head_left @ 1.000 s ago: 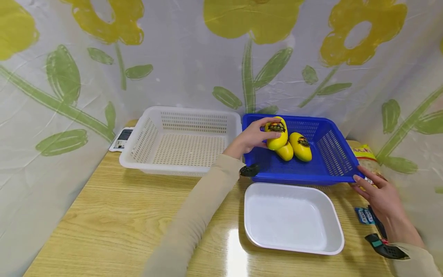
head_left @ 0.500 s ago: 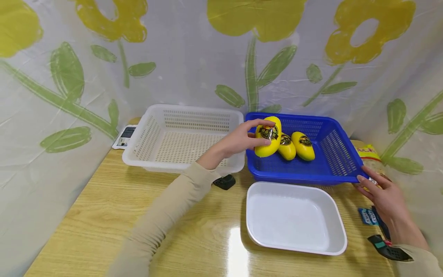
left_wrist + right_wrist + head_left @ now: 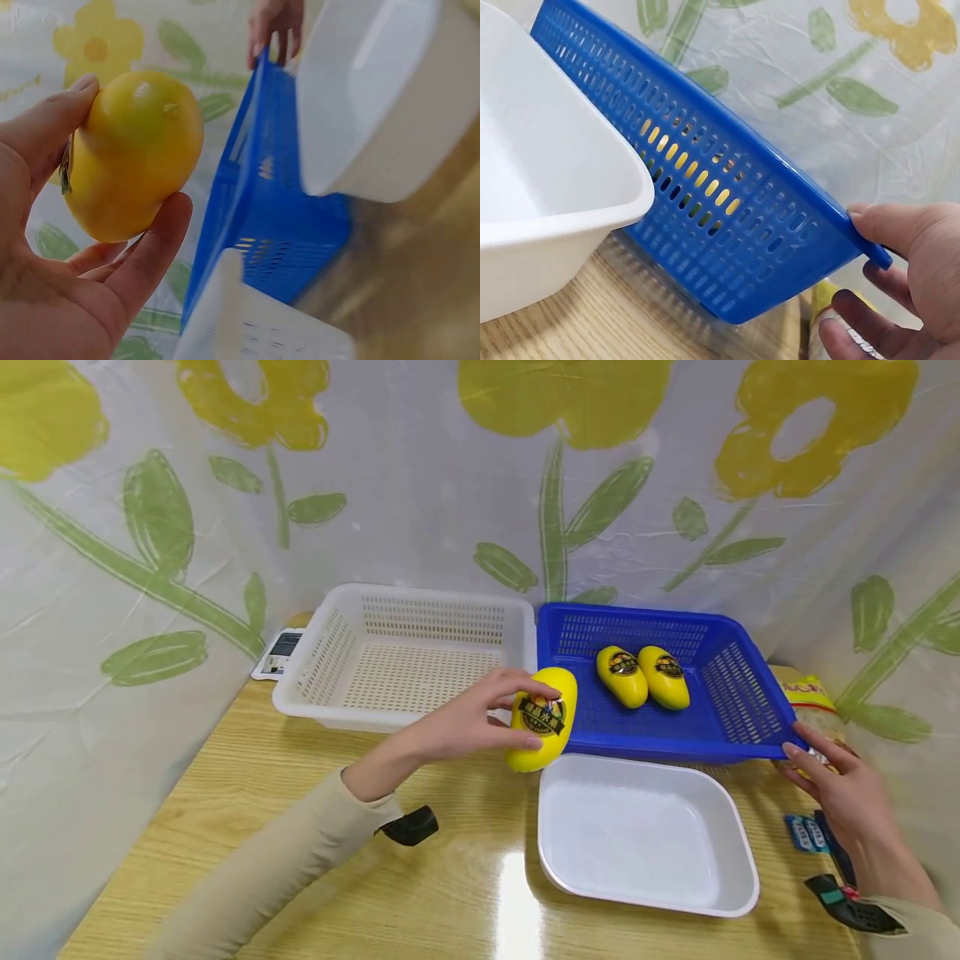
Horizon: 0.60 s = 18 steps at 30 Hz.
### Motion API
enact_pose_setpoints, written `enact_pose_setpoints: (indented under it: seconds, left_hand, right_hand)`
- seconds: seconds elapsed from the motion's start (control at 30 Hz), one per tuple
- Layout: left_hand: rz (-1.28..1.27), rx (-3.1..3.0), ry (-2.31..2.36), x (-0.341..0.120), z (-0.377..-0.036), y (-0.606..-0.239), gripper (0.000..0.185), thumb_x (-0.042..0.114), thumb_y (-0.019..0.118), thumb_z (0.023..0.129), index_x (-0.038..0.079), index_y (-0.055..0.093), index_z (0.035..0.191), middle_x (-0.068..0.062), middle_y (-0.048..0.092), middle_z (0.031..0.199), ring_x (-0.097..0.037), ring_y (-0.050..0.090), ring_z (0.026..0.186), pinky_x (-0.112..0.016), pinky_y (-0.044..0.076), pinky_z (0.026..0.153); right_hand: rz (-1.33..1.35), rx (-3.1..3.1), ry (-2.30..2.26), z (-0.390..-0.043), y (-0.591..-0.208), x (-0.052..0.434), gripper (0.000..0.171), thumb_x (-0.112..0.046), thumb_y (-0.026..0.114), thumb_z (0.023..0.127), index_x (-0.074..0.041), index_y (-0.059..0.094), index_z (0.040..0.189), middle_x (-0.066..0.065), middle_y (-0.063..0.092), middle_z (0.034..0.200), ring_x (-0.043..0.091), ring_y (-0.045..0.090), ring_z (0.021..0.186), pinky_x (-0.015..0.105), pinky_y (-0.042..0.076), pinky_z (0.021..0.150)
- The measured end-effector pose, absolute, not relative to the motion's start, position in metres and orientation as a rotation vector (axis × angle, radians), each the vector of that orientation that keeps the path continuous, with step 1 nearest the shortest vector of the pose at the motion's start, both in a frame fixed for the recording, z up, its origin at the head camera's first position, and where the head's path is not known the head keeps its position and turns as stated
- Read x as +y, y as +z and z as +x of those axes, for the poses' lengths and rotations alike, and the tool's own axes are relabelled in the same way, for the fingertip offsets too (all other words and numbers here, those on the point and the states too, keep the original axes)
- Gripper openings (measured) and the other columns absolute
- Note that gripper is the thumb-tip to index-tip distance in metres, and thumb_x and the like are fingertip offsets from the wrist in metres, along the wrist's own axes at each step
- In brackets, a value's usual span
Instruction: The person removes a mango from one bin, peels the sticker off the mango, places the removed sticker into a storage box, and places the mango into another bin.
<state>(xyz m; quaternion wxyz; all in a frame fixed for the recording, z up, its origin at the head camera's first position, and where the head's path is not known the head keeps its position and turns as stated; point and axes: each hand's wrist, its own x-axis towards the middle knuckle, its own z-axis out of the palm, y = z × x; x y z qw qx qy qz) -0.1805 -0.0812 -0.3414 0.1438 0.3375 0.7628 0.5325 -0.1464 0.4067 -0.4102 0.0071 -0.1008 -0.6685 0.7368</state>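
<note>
My left hand (image 3: 480, 722) grips a yellow mango (image 3: 542, 730) with a dark label, held in the air just outside the blue basket's (image 3: 738, 693) front left corner, above the table. In the left wrist view the mango (image 3: 131, 154) sits between thumb and fingers (image 3: 146, 259). Two more labelled mangoes (image 3: 643, 677) lie side by side inside the blue basket. My right hand (image 3: 843, 781) holds the basket's front right corner, thumb on the rim (image 3: 866, 247) and fingers (image 3: 855, 319) underneath. A white tray (image 3: 731, 893) lies in front of the basket.
A white slotted basket (image 3: 330, 652) stands left of the blue one. A small scale (image 3: 276, 653) sits at the far left by the flowered curtain. A snack packet (image 3: 813, 702) and small blue sachets (image 3: 804, 833) lie at the right edge. Wooden table (image 3: 262, 827) spreads in front.
My left hand has lifted the mango out of the blue basket and carried it left and toward me, past the basket's front left corner. The right hand stays on the basket corner.
</note>
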Motion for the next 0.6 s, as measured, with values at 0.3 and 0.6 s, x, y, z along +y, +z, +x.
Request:
enact_pose_setpoints:
  seconds: [0.3, 0.6]
  left_hand:
    - [0.968, 2.148, 1.440, -0.121, -0.136, -0.365, 0.047, 0.023, 0.078, 0.086, 0.026, 0.060, 0.130, -0.004, 0.033, 0.144, -0.023, 0.045, 0.122, -0.032, 0.055, 0.086]
    - [0.959, 2.251, 1.214, -0.150, -0.116, -0.402, 0.044, 0.033, 0.078, 0.084, 0.035, 0.061, 0.125, -0.006, 0.035, 0.144, -0.023, 0.047, 0.120, -0.030, 0.051, 0.088]
  right_hand:
    - [-0.305, -2.115, 2.274, -0.143, -0.410, 0.410, 0.041, -0.012, 0.069, 0.091, -0.023, 0.064, 0.130, -0.013, 0.045, 0.120, 0.000, 0.067, 0.085, 0.019, 0.056, 0.072]
    - [-0.285, -2.194, 2.206, -0.146, -0.412, 0.409, 0.044, -0.013, 0.066, 0.093, -0.022, 0.059, 0.136, -0.004, 0.032, 0.145, -0.004, 0.065, 0.088, 0.016, 0.054, 0.073]
